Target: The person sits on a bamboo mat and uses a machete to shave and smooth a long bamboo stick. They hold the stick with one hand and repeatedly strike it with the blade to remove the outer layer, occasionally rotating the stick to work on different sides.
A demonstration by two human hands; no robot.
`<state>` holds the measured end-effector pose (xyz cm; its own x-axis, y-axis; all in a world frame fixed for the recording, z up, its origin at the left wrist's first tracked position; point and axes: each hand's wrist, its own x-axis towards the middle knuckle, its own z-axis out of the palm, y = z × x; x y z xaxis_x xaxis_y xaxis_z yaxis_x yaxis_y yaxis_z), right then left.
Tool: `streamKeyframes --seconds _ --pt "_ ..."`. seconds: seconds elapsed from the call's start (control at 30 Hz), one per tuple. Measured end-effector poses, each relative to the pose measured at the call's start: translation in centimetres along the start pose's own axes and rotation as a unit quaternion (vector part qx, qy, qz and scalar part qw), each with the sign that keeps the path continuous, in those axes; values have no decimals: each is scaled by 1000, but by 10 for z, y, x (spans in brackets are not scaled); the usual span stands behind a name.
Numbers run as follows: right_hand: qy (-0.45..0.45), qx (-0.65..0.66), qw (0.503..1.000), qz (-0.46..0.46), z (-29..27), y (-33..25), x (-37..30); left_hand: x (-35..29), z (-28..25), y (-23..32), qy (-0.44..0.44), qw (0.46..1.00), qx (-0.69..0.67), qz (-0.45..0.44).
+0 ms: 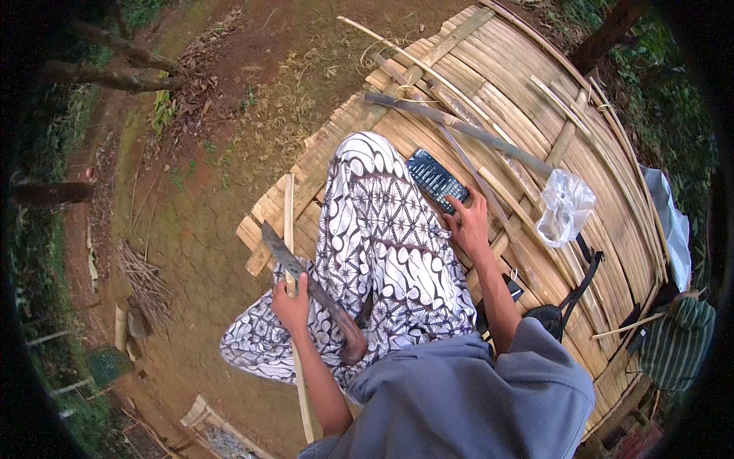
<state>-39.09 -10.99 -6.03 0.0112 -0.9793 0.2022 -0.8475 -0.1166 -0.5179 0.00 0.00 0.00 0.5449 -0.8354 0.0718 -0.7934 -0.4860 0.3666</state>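
My left hand [290, 304] is closed around a long pale bamboo strip [288, 206], which runs upright past my knee and down beside my forearm. A machete lies slantwise across my lap, its dark blade [284, 252] passing by my left thumb and its curved brown handle [352, 346] resting on my patterned trousers. My right hand [468, 222] has its fingers apart and touches the near end of a phone [436, 177]. The phone lies with its lit screen up on the bamboo platform beside my knee.
Loose bamboo strips and a dark flat bar [489, 138] lie across the slatted platform [535, 57]. A clear plastic bag [566, 205] and a black strap [585, 283] are to my right. A person in a striped top [677, 348] is at the far right. Sticks [145, 283] are piled on the ground.
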Motion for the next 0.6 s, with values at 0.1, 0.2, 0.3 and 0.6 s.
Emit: streamKeyframes --seconds 0.1,0.2,0.3,0.6 --pt "-2 -5 1000 -5 -2 0 1 0 3 -3 -14 1000 -1 -18" --pt "7 -6 1000 -13 -1 4 -3 -3 4 1 -6 1000 5 -8" --pt "15 4 1000 -14 2 2 1 1 2 1 2 1000 -1 0" --pt "-6 19 1000 23 -6 -7 4 -1 5 -11 -11 994 -104 -30"
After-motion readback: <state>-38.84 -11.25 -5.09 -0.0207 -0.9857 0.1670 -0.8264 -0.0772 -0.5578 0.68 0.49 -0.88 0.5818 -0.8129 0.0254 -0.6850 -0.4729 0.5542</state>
